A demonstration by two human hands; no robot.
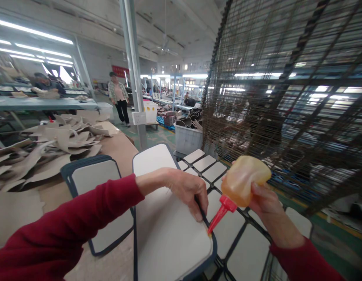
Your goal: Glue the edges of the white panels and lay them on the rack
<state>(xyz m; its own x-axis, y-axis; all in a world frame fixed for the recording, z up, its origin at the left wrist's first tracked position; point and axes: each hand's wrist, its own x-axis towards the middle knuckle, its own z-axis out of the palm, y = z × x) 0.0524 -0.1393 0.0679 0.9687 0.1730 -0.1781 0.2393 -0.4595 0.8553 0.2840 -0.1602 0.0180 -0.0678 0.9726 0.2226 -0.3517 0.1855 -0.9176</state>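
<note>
A long pale panel with a dark edging strip (pixel 169 234) lies in front of me, its rounded corner at the lower right. My left hand (pixel 188 191) reaches across it, thumb and fingers pinched on the dark strip at its right edge. Tilted nozzle-down, a squeeze bottle of amber liquid (pixel 245 179) is gripped in my right hand (pixel 264 207). The tip of its red nozzle (pixel 220 218) meets the panel's edge just below my left fingertips. Further left lies a stack of similar dark-edged panels (pixel 96 175).
Loose pale sheets (pixel 61 144) are heaped on the brown table (pixel 118 144) at the left. To the right, a rack holds rows of small panels (pixel 248 249) beneath a raised wire mesh (pixel 265 78). A person (pixel 119 95) stands beyond the table, near a metal post (pixel 134 66).
</note>
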